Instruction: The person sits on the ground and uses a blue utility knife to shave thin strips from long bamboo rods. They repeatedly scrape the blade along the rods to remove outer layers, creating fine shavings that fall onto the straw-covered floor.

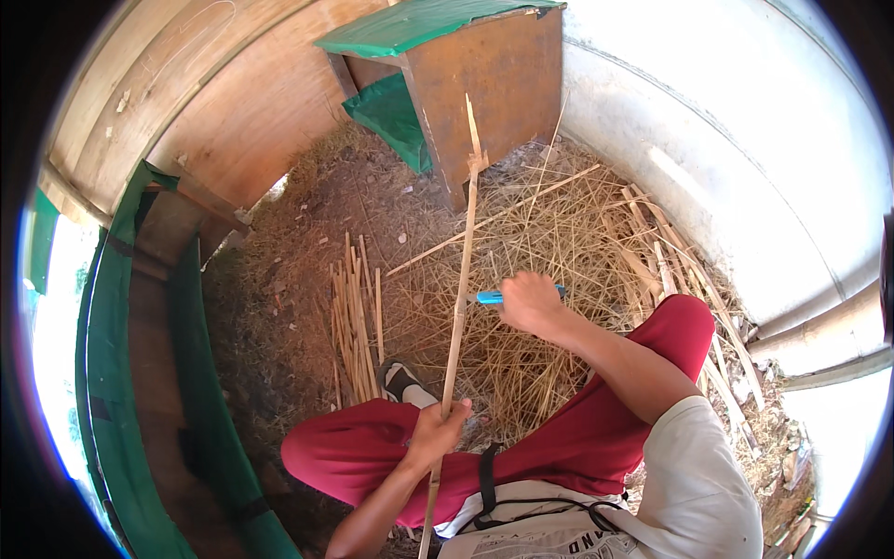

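Note:
A long bamboo strip [463,265] runs up from my lap, its far tip split and frayed. My left hand [440,432] is wrapped round its lower part, above my left thigh. In my right hand [532,302] is a blue utility knife [490,297], gripped in a closed fist. The knife's front end is at the strip's right side, about midway along it; I cannot tell whether the blade touches. Thin shavings [531,363] lie in a heap below my right hand.
Several cut bamboo sticks [351,317] lie bundled on the dirt floor at the left. Wider bamboo pieces [670,252] are piled at the right by the pale wall [736,121]. A wooden cabinet [494,88] with green covering stands ahead. A green-edged bench [112,373] is at the left.

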`<action>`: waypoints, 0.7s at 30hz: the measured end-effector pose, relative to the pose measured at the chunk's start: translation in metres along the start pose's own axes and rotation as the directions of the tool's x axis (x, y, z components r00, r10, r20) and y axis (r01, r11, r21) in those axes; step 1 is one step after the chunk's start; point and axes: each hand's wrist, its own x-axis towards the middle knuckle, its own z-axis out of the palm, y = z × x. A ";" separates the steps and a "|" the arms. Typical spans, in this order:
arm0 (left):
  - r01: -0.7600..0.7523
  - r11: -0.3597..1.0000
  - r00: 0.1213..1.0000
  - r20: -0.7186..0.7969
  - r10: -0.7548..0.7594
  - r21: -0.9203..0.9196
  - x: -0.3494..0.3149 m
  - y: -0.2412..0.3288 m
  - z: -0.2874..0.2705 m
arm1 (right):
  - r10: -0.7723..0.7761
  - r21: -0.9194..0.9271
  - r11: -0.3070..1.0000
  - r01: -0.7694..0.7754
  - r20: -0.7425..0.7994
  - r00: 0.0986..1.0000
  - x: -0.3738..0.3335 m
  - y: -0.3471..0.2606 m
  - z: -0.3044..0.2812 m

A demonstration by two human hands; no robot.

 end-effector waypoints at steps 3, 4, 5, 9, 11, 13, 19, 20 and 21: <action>-0.225 0.891 0.955 -0.092 0.282 0.396 0.013 -0.019 -0.001 | 0.018 0.052 0.998 -0.019 0.022 1.000 0.001 -0.002 -0.004; -0.250 0.859 0.942 -0.093 0.322 0.447 0.013 -0.019 0.001 | 0.040 0.061 0.997 -0.043 0.057 0.998 0.003 -0.002 -0.005; -0.272 0.824 0.928 -0.091 0.362 0.497 0.010 -0.019 0.004 | 0.060 0.070 0.995 -0.067 0.093 0.994 0.004 -0.003 -0.007; -0.295 0.755 0.907 -0.077 0.413 0.585 0.009 -0.017 0.005 | 0.017 0.026 0.999 -0.019 0.076 0.997 -0.003 -0.010 -0.015; -0.279 0.729 0.898 -0.098 0.428 0.625 0.005 -0.011 0.007 | 0.023 0.039 0.999 -0.027 0.101 0.995 -0.004 -0.012 -0.021; -0.270 0.718 0.890 -0.117 0.440 0.642 0.003 -0.009 0.008 | 0.039 0.029 0.999 -0.043 0.111 0.993 -0.006 -0.016 -0.025; -0.213 0.732 0.943 -0.060 0.328 0.647 -0.033 -0.021 0.013 | 0.292 -0.011 0.956 -0.294 0.162 0.943 0.020 0.033 -0.022; -0.200 0.733 0.953 -0.044 0.298 0.650 -0.045 -0.024 0.010 | 0.302 0.007 0.952 -0.306 0.147 0.942 0.021 0.044 -0.022; -0.179 0.737 0.963 -0.036 0.266 0.652 -0.053 -0.025 0.005 | 0.259 0.005 0.965 -0.262 0.141 0.955 0.018 0.038 -0.025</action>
